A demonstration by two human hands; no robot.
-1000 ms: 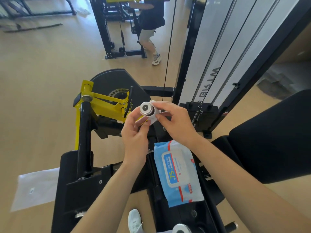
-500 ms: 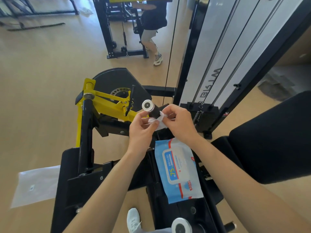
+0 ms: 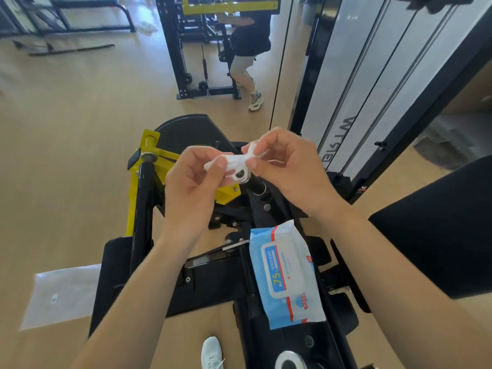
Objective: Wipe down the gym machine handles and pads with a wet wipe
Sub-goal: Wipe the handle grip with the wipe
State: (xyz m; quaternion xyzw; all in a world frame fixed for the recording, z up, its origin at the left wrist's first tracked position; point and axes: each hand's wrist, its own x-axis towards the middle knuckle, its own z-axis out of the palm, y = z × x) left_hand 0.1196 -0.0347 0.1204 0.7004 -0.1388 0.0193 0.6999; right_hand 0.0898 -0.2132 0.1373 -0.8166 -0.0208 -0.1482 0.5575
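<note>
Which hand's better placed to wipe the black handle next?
Right: right hand pinches the crumpled white wet wipe directly over the black chrome-capped handle; left hand pinches its other end, aside.

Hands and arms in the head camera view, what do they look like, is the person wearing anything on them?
Both are bare. The left hand and right hand show no gloves, rings or watch, and the nails look short and unpainted. The left forearm and right forearm show no sleeves.

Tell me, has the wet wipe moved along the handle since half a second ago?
Yes. The wet wipe has come up from the black shaft to the silver end cap, pinched between left hand and right hand.
</note>
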